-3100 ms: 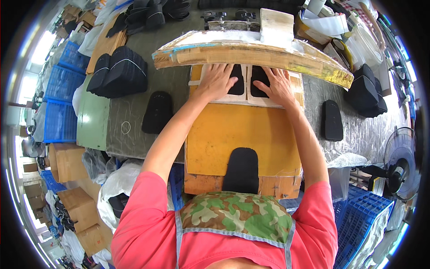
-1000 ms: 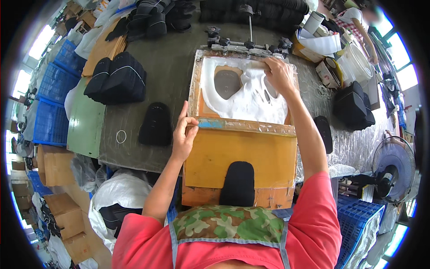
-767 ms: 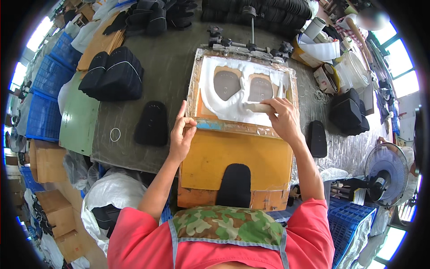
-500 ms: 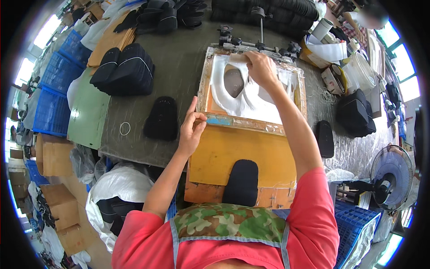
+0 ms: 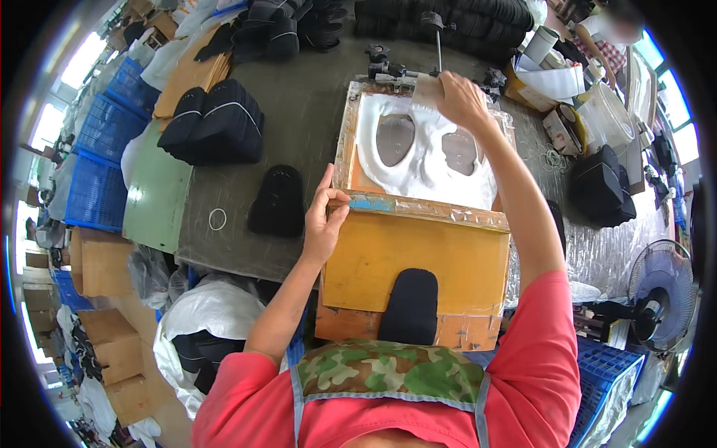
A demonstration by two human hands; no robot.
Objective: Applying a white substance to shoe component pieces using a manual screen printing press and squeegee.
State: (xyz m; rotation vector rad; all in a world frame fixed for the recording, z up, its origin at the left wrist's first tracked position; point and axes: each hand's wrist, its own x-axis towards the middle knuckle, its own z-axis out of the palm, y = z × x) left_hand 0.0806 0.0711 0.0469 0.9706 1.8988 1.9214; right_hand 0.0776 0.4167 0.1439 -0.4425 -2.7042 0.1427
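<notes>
A wooden screen-printing frame [image 5: 429, 210] lies on the table in front of me, its mesh smeared with thick white paste [image 5: 427, 160] around two bare grey patches. At the frame's far side my right hand [image 5: 464, 103] grips a pale, flat squeegee [image 5: 426, 92], whose lower edge meets the paste. My left hand [image 5: 323, 225] pinches the near left corner of the frame, index finger stretched along its side. Nearer to me, a black insole-shaped pad [image 5: 411, 301] rests on a yellow board [image 5: 355, 261] and the orange-brown board under it.
Tied stacks of black pads [image 5: 224, 123] and a single pad [image 5: 276, 201] lie to the left. Metal clamps [image 5: 392, 73] line the frame's far edge. Tubs [image 5: 603, 116] and another bundle [image 5: 601, 187] stand right, with a fan [image 5: 657, 299] nearer. A person [image 5: 601, 41] is at far right.
My right hand has moved the squeegee to the right and slightly away along the frame's far side. More of the right grey patch shows now. My left hand keeps its place on the corner.
</notes>
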